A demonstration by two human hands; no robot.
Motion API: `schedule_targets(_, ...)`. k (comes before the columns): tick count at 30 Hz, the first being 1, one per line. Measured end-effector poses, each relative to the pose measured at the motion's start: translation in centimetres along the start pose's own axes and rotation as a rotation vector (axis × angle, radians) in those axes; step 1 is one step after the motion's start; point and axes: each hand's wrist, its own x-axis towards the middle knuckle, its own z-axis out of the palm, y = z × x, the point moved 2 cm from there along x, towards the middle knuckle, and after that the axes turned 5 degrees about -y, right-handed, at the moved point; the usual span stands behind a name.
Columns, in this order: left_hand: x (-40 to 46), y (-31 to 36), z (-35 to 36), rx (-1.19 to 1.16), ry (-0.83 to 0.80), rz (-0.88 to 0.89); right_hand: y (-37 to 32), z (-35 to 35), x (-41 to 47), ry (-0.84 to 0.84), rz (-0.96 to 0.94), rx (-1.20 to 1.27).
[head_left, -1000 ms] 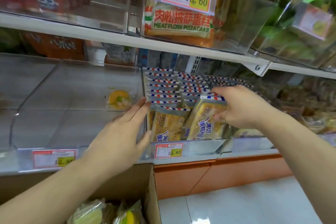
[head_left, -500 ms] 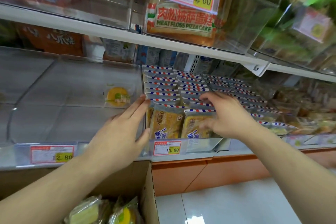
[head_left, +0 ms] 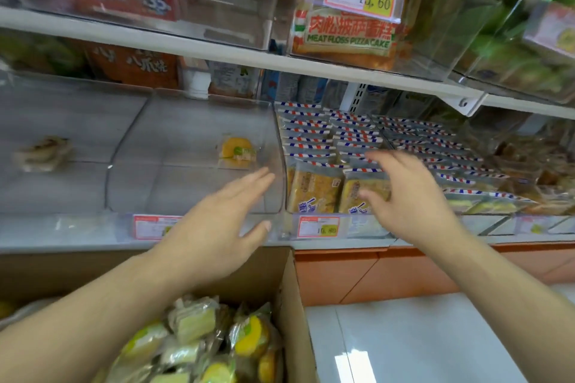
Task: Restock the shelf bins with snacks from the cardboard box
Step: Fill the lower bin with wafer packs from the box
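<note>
A clear shelf bin [head_left: 281, 165] holds a single yellow snack pack [head_left: 238, 150] near its back right. To its right, another bin is packed with rows of striped-edge cake packs [head_left: 314, 190]. My left hand [head_left: 217, 227] hovers open in front of the near-empty bin, fingers straight, holding nothing. Over the front cake packs, my right hand [head_left: 410, 196] has its fingers spread and holds nothing. Below, the cardboard box [head_left: 295, 305] holds several yellow and green wrapped snacks [head_left: 199, 342].
Price tags [head_left: 317, 226] line the shelf's front edge. An upper shelf carries a meat floss pizza cake bin [head_left: 345, 37] and other bins. A lone brown pack [head_left: 43, 151] lies in the far left bin. White floor tiles [head_left: 420, 342] lie right of the box.
My right hand has let go of the cake pack it pushed into the front row and lifted off with fingers spread. My left hand has drawn back slightly. The view has tipped down toward the box.
</note>
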Motion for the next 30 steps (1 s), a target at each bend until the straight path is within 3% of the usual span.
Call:
schedule_targets(5,-13.0,-4.8,-3.9,-0.019,-0.045,-0.112,-9.1,0.8,-6.4,-0.061,-0.237,0.227)
schedule_targets(10,-27.3,-13.1,-8.7,0.061,-0.184,-0.367,-21.5,5.0,-12.1,-0.376,-0.392,0.425)
schedule_targets(16,-39.1,-23.5,-13.3,0.156,-0.178,-0.665,-37.0,12.1,-16.1,-0.709,-0.519,0.47)
schedule_targets(20,-43.1,-27.4,-12.1,0.186,-0.229,-0.573,-46.6,17.8,-17.4,-0.89,-0.584,0.508)
schedule_targets(24,-43.3,-28.3,-11.6,0.167,-0.169,-0.527,-54.2,23.7,-18.5,-1.027,-0.637,0.457)
schedule_targets(30,-43.1,-28.6,-10.6,0.044,-0.097,-0.49,-58.9,30.9,-21.0,-1.283,-0.532,0.572)
